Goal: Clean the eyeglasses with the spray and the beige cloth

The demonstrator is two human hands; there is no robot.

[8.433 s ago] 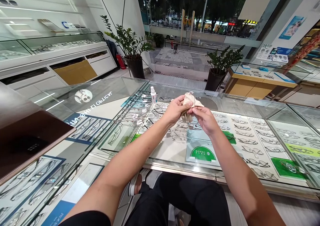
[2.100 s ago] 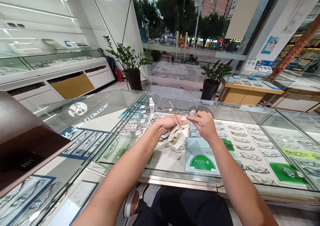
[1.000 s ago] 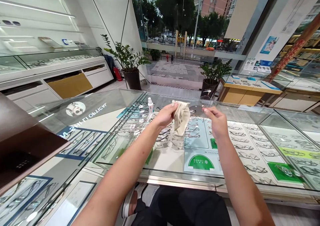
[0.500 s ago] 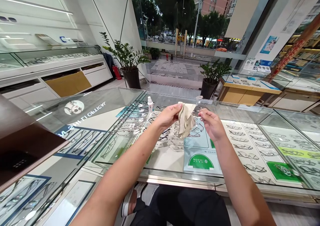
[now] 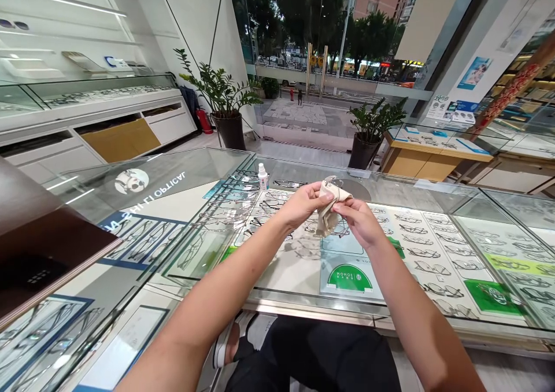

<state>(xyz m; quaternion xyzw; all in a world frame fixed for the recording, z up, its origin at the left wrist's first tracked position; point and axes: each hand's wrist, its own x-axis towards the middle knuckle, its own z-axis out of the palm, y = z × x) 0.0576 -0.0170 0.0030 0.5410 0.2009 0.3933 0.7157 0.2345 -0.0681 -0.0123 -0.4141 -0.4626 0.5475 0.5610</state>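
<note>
My left hand (image 5: 309, 202) is closed on a beige cleaning cloth (image 5: 327, 221), with the thumb pressed on it and its lower end hanging down. A pair of thin-rimmed eyeglasses (image 5: 333, 180) sits in the folds, mostly covered; only a bit of rim shows above the cloth. My right hand (image 5: 359, 218) pinches the eyeglasses at the cloth's right side, its fingertips close to the left ones. Both hands are raised over the glass display counter (image 5: 281, 282). A small white spray bottle (image 5: 263, 178) stands upright on the glass, left of my hands.
Rows of eyeglass frames (image 5: 422, 253) lie under the counter glass. At the left edge a dark brown panel (image 5: 47, 259) juts in. Beyond the counter are two potted plants (image 5: 229, 129), a glass door and a wooden display cabinet (image 5: 433, 158). My legs (image 5: 329, 351) are below the counter edge.
My right hand has moved left to meet my left hand. The cloth, earlier hanging apart from the right hand, is now folded around the eyeglasses. The view has shifted slightly.
</note>
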